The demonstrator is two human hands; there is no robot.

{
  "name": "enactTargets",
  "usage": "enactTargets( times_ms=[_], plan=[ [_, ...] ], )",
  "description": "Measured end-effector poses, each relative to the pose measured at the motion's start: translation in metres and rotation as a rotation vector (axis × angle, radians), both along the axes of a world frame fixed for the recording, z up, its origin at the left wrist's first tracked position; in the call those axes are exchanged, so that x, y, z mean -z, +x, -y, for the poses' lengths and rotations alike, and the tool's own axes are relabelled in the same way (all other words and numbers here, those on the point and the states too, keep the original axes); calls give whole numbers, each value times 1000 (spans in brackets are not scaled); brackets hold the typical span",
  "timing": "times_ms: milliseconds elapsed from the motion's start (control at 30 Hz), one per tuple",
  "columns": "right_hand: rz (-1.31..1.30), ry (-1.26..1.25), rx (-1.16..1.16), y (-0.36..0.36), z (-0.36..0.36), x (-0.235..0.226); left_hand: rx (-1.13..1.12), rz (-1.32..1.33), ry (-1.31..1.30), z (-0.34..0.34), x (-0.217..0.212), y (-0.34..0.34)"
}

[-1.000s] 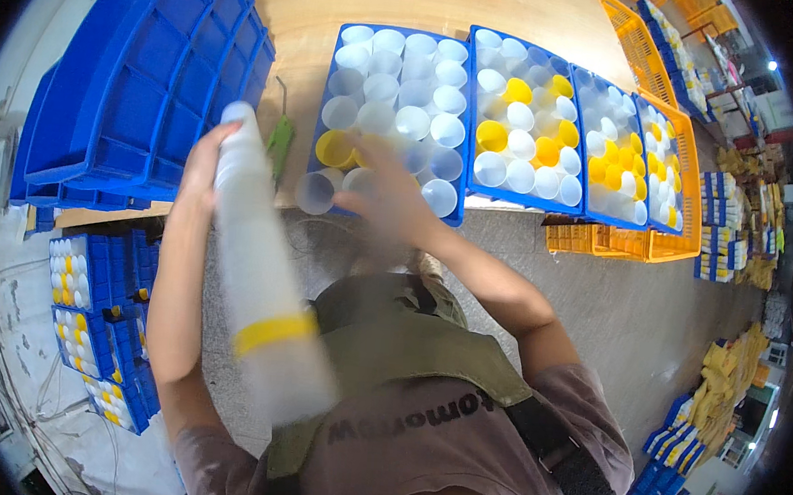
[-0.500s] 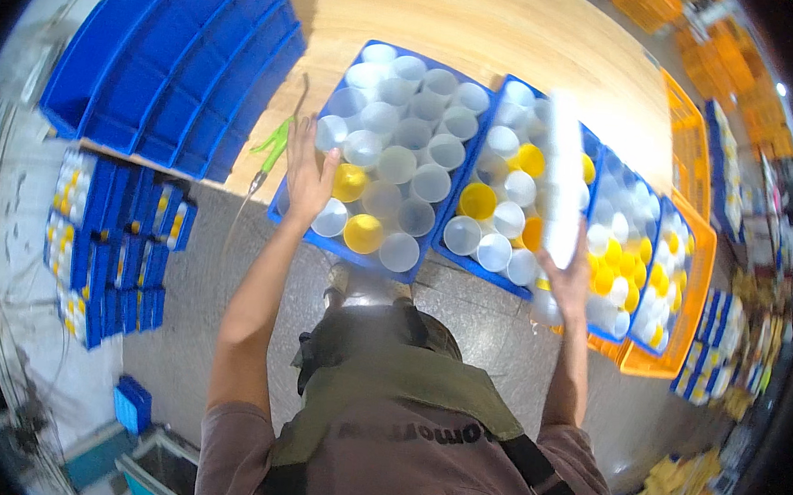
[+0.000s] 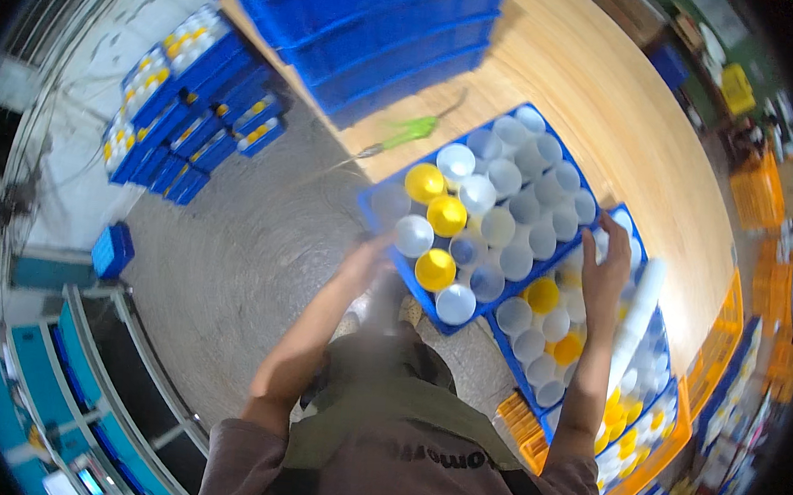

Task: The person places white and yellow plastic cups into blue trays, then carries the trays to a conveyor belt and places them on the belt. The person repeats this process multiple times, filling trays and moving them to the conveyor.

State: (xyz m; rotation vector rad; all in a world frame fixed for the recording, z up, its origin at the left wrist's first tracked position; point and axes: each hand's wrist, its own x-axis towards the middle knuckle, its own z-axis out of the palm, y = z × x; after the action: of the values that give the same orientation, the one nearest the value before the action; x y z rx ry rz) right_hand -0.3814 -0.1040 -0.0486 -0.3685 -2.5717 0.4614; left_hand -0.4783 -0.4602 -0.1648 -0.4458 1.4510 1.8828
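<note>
A blue tray (image 3: 451, 322) of upright white and yellow cups lies at an angle on the table in front of me. My left hand (image 3: 370, 257), smeared by motion, is at its near left edge; the fingers do not show clearly. My right hand (image 3: 608, 267) hangs over the seam between this tray and a second blue tray (image 3: 505, 349) of cups on the right. Its fingers are bent and apart, with nothing between them. A long white stack of nested cups (image 3: 638, 324) lies across the second tray, beside my right wrist.
Large blue bins (image 3: 382, 53) stand at the far left of the table (image 3: 598, 124). A green-handled tool (image 3: 411, 131) with a cord lies near them. Orange crates (image 3: 719, 339) line the right side. Stacked blue trays (image 3: 198, 132) of cups stand on the floor at left.
My view has turned, so the trays appear rotated. My right hand has let go of the cup stack, which now lies on the second tray, and has moved to the first tray's right edge.
</note>
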Motion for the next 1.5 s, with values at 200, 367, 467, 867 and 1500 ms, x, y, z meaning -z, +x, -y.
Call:
enactTargets(
  times_ms=[200, 367, 467, 867, 1500],
  plan=[
    [229, -141, -281, -203, 87, 86, 143, -98, -530, 167, 6, 49],
    [733, -2, -280, -338, 158, 232, -47, 60, -704, 293, -13, 136],
    [621, 149, -204, -365, 164, 282, -211, 68, -802, 339, -37, 206],
    [-64, -1419, -279, -163, 335, 112, -925, 634, -1324, 471, 21, 370],
    [894, 609, -1656, -54, 772, 24, -1240, 699, -1136, 541, 63, 308]
  ],
)
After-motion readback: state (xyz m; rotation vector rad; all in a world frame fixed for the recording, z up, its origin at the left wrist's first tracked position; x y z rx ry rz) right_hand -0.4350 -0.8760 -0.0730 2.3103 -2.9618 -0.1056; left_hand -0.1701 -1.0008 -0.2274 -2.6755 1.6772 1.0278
